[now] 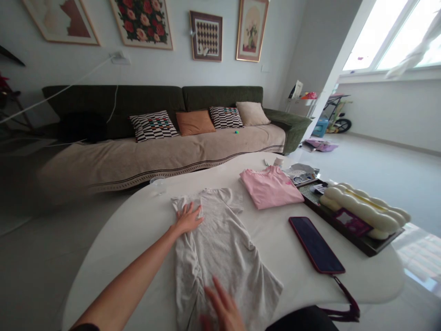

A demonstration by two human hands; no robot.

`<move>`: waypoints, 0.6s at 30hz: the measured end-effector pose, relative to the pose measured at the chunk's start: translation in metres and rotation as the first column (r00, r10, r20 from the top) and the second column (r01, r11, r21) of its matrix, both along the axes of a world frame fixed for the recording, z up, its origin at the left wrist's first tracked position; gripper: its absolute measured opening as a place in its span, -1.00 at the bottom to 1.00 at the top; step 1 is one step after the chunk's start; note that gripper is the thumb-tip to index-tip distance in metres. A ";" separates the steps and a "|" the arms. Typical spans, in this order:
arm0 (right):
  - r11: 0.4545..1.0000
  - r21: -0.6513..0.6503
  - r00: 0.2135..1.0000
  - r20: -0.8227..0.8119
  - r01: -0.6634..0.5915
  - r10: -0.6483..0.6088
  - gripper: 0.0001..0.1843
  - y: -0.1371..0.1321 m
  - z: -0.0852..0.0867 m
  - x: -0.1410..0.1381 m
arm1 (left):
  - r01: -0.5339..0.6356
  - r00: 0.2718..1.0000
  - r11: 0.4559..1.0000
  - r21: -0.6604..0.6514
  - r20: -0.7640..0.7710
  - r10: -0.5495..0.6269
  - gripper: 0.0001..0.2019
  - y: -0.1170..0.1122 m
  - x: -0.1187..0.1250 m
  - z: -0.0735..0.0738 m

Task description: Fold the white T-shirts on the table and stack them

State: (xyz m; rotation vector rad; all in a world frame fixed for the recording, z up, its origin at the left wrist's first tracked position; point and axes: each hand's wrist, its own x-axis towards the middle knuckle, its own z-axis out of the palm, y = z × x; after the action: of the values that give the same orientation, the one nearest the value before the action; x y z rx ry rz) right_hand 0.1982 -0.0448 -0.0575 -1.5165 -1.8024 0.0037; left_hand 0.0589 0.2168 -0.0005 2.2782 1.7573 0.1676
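A light grey short-sleeved T-shirt (227, 234) lies spread and wrinkled on the white table (113, 257), its collar facing the sofa and its left side bunched in folds. My left hand (189, 218) rests flat near the left sleeve, fingers spread. Low in the picture, my right hand (225, 308) is over the lower part of the shirt, partly blurred, with its fingers stretched out. Whether it touches the cloth I cannot tell. To the right of the grey shirt is a folded pink T-shirt (270, 188).
A phone (317, 243) with a wrist strap lies right of the grey shirt. Beyond it, a dark tray (347, 232) bears a cream, puffy tissue holder (365, 207). A clear cup (158, 185) stands at the table's far left edge. Behind is a sofa (220, 151) with cushions.
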 end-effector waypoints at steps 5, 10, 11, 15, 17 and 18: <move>0.911 -0.067 0.913 0.043 0.407 -0.405 -0.51 0.009 0.009 0.113 | 0.074 0.995 0.996 0.044 0.069 -0.077 -0.71 0.008 0.059 0.025; 0.914 -0.172 0.930 0.039 0.367 -0.366 -0.52 0.013 -0.005 0.150 | 0.095 0.968 0.993 0.063 0.227 -0.107 -0.68 0.003 0.153 0.017; 0.920 -0.187 0.939 0.045 0.343 -0.341 -0.59 0.014 -0.008 0.149 | 0.069 0.960 0.996 0.056 0.266 -0.081 -0.68 0.002 0.166 0.014; 0.921 -0.231 0.949 0.091 0.315 -0.302 -0.82 0.016 -0.010 0.142 | -0.082 0.877 0.996 -0.021 0.474 0.082 -0.68 0.004 0.188 -0.001; 0.925 -0.218 0.950 0.096 0.311 -0.297 -0.79 0.017 -0.005 0.141 | -0.155 0.779 0.984 -0.087 0.602 0.176 -0.69 0.011 0.184 -0.003; 0.931 -0.198 0.951 0.089 0.307 -0.295 -0.79 0.018 -0.001 0.140 | -0.192 0.710 0.973 -0.126 0.667 0.227 -0.70 0.016 0.179 -0.003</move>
State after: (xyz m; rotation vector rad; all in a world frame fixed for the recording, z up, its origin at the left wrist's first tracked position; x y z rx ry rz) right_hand 0.3384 -0.0271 -0.0589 -1.9518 -1.6350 0.0007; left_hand 0.2379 0.2330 -0.0039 1.6357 1.5583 0.8770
